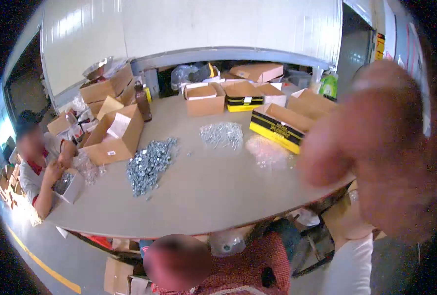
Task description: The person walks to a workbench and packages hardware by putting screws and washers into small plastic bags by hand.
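My right hand [376, 147] is raised very close to the camera at the right side of the view, large and blurred, with a white sleeve [349, 268] below it. Its fingers are too smeared to show whether they hold anything. It hides the right end of the table. My left hand is not in view. Nearest to the raised hand in the picture are a black-and-yellow cardboard box [277, 130] and a pile of small clear plastic bags or pieces [269, 151]. Farther left lie a heap of silvery screws or bolts [221, 134] and a larger heap of metal nuts [149, 164].
The grey table [194, 211] curves across the view. At its left end a co-worker [36, 167] has both hands over a white box [71, 187] of small parts. Open cardboard boxes [203, 105] line the back. A brown bottle [142, 102] stands beside another carton [115, 142].
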Demonstrator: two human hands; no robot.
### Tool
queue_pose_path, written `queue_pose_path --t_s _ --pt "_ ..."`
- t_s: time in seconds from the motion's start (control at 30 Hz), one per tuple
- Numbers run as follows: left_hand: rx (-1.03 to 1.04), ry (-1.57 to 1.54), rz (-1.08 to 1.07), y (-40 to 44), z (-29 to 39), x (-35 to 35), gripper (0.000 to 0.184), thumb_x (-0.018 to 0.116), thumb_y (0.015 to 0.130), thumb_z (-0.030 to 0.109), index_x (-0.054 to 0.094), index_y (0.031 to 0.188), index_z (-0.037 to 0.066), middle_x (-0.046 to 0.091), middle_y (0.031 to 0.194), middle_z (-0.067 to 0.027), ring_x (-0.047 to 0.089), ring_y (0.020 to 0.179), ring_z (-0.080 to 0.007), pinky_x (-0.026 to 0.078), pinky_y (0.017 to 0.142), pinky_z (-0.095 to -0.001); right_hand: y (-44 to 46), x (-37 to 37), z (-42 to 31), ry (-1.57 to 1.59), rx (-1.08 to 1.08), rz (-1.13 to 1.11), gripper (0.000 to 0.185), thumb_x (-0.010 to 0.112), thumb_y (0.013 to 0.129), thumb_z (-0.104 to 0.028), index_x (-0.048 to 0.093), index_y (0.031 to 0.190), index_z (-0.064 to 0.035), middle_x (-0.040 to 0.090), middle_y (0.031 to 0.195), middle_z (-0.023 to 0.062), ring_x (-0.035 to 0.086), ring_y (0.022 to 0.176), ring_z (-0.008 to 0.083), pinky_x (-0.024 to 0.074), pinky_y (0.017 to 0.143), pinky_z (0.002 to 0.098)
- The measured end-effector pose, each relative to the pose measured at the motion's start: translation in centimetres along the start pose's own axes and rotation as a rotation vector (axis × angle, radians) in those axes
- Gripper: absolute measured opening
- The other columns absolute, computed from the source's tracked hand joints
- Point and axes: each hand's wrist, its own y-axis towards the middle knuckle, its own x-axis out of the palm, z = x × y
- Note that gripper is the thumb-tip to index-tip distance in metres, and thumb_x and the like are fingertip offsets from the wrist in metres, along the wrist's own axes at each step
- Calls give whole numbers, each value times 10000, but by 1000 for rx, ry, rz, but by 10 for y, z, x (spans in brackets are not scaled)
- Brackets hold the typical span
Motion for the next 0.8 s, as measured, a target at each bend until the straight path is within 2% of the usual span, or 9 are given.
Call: queue_pose_path --t_s 0.17,0.23,0.33,0.37,0.47,0.57,0.67,0.77,0.8 --pt "25 -61 6 7 -5 7 332 529 969 220 605 1183 -23 651 1107 -149 633 993 -251 494 923 -379 6 48 8 -2 -90 -102 426 624 921 -205 525 1289 -13 615 1204 168 629 1099 286 508 933 432" --pt "48 -92 12 11 -3 7 332 522 969 220 603 1180 -24 649 1101 -151 633 988 -252 495 920 -380 -2 51 7 -554 166 -284 427 654 905 -192 526 1272 -14 611 1184 153 627 1096 277 505 923 419" --pt "79 -114 -1 18 3 3 332 512 971 219 599 1176 -27 647 1092 -154 633 979 -254 496 914 -381 -90 39 129 -824 345 -378 446 688 876 -204 526 1257 -38 566 1132 187 601 1071 337 475 939 405" --pt "96 -126 -7 20 7 2 333 509 971 219 598 1175 -28 646 1089 -154 633 976 -254 497 912 -382 -126 36 161 -938 392 -376 376 692 858 -204 564 1167 -30 575 1139 192 579 1065 354 470 926 427" --pt "197 -177 5 26 23 -1 333 499 972 219 595 1171 -30 643 1080 -157 633 967 -256 499 906 -383 -196 31 198 -1065 576 -502 309 651 898 -242 588 1085 -4 571 1117 244 538 1083 439 457 934 499" --pt "320 -250 22 31 40 1 334 489 973 219 592 1167 -33 640 1071 -160 634 959 -258 500 900 -384 -209 25 203 -1031 461 -421 253 605 921 -222 610 1030 5 596 1079 229 564 1006 438 460 903 503" --pt "406 -322 50 46 40 12 335 479 974 219 589 1163 -36 638 1062 -163 634 950 -259 502 894 -386 -215 16 221 -989 591 -332 235 570 936 -198 610 1007 22 612 1029 241 583 978 433 460 891 508" --pt "148 -189 110 66 -25 33 337 469 975 219 586 1159 -38 635 1053 -165 634 941 -261 503 889 -387 -210 12 217 -805 662 -93 254 578 936 -221 617 994 23 623 1020 242 590 986 423 465 883 497" --pt "21 47 6 72 -64 42 323 479 1000 225 573 1186 -21 614 1132 -150 621 991 -240 494 905 -364 -203 13 214 -863 666 -79 259 589 930 -238 625 976 14 628 1008 236 596 978 422 472 870 497"
